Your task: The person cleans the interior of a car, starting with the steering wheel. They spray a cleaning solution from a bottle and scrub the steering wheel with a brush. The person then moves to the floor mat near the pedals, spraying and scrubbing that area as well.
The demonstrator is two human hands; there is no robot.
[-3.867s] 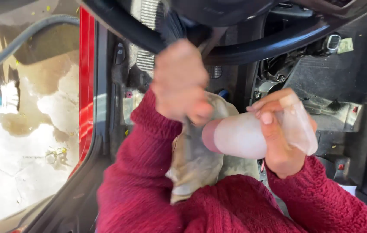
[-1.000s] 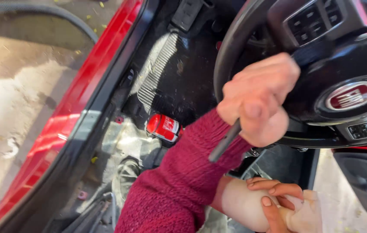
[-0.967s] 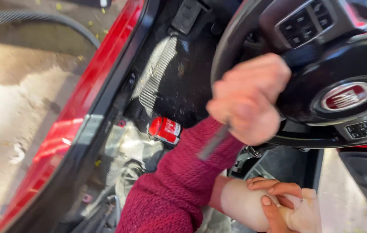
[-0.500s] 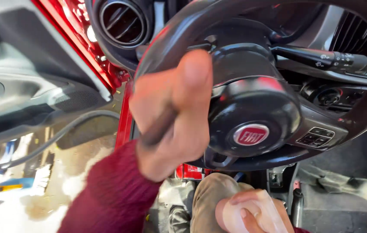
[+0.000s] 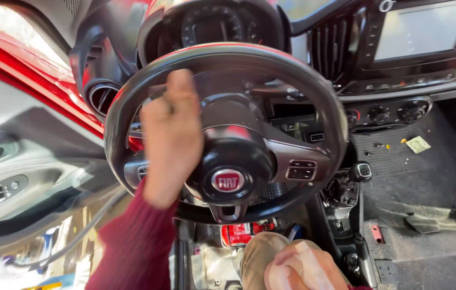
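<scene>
The person's left hand (image 5: 170, 137) is hovering blurred in front of the black steering wheel (image 5: 314, 96), over its left side, fingers curled together; whether they are clamping anything I cannot tell. Below the wheel, the right hand (image 5: 306, 268) is resting on a tan-trousered knee (image 5: 257, 252), fingers wrapped around a pale bottle (image 5: 279, 276); its contents are hidden.

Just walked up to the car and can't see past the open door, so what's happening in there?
A person in a dark red sweater sits in the driver's seat. The left hand is raised in front of the black steering wheel, blurred, so I cannot tell whether it holds anything. The right hand rests low by the knee, closed on a pale object that is mostly cut off. Scraps of litter lie on the passenger floor mat.
</scene>
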